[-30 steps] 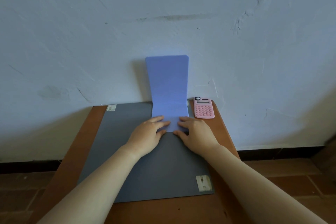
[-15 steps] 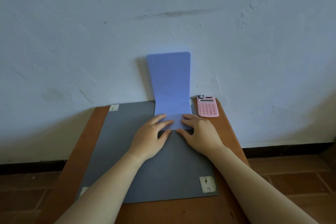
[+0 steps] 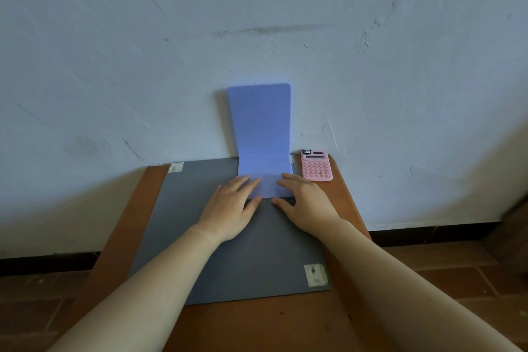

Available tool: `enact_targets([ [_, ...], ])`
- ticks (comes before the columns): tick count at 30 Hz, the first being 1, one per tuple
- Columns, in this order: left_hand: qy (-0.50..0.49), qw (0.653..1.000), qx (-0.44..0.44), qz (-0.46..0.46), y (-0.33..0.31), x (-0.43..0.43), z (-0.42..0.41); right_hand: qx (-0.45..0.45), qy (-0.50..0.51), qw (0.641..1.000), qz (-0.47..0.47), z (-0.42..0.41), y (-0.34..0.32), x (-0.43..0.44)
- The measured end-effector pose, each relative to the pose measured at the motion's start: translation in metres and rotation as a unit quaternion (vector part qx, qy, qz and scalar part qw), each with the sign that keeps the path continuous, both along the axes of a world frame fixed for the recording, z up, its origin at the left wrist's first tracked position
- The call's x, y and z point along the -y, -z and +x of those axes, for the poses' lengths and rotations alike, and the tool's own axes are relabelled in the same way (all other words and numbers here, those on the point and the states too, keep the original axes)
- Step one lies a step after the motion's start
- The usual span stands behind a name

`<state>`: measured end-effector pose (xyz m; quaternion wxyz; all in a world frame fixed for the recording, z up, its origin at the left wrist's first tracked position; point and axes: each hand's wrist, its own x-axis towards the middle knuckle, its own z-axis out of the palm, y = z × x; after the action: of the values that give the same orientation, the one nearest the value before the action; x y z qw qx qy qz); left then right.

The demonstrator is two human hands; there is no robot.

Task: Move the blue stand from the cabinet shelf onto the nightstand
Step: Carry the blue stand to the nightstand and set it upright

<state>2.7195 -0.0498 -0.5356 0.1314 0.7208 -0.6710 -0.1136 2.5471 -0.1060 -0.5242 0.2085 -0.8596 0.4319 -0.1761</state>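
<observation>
The blue stand [image 3: 261,128] is an L-shaped sheet. Its tall back stands upright against the white wall and its flat foot rests on the grey mat [image 3: 228,260] that covers the brown wooden nightstand [image 3: 125,226]. My left hand [image 3: 233,206] lies flat with its fingers on the left part of the foot. My right hand [image 3: 304,200] lies flat on the right part of the foot, thumb at the foot's front edge. Both hands press down with fingers spread and do not wrap around anything.
A pink calculator [image 3: 316,165] lies at the nightstand's back right corner, just right of the stand. The wall [image 3: 257,23] rises directly behind. Brown tiled floor [image 3: 457,271] shows on both sides, and a dark piece of furniture [image 3: 517,226] enters at the right edge.
The view has shifted slightly. Both hands stay on the stand's foot, and the stand stays against the wall.
</observation>
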Motion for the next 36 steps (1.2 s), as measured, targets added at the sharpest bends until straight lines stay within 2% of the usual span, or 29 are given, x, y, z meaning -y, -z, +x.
enact_targets([
  [3, 0.002, 0.999, 0.009, 0.033, -0.014, -0.009, 0.000, -0.002, 0.000, 1.000, 0.000, -0.002, -0.009, -0.006],
  [9, 0.020, 1.000, -0.006, 0.019, -0.037, -0.044, 0.012, 0.050, 0.007, 0.998, -0.023, -0.008, -0.022, -0.033],
  [15, 0.026, 0.999, 0.017, 0.012, -0.087, -0.076, 0.025, 0.040, -0.025, 0.999, -0.007, -0.001, -0.058, -0.062],
  [20, 0.028, 0.999, 0.006, 0.042, -0.167, -0.106, 0.028, 0.017, -0.026, 0.999, 0.026, 0.001, -0.144, -0.094],
  [26, 0.055, 0.995, -0.005, 0.078, -0.309, -0.135, 0.015, 0.003, -0.015, 0.998, 0.064, -0.003, -0.291, -0.138],
  [32, 0.054, 0.996, -0.045, 0.050, -0.457, -0.153, 0.010, -0.005, -0.001, 0.996, 0.093, -0.004, -0.435, -0.167],
  [36, 0.047, 0.996, -0.068, 0.021, -0.525, -0.177, 0.015, 0.016, 0.013, 0.996, 0.088, -0.002, -0.502, -0.184],
])
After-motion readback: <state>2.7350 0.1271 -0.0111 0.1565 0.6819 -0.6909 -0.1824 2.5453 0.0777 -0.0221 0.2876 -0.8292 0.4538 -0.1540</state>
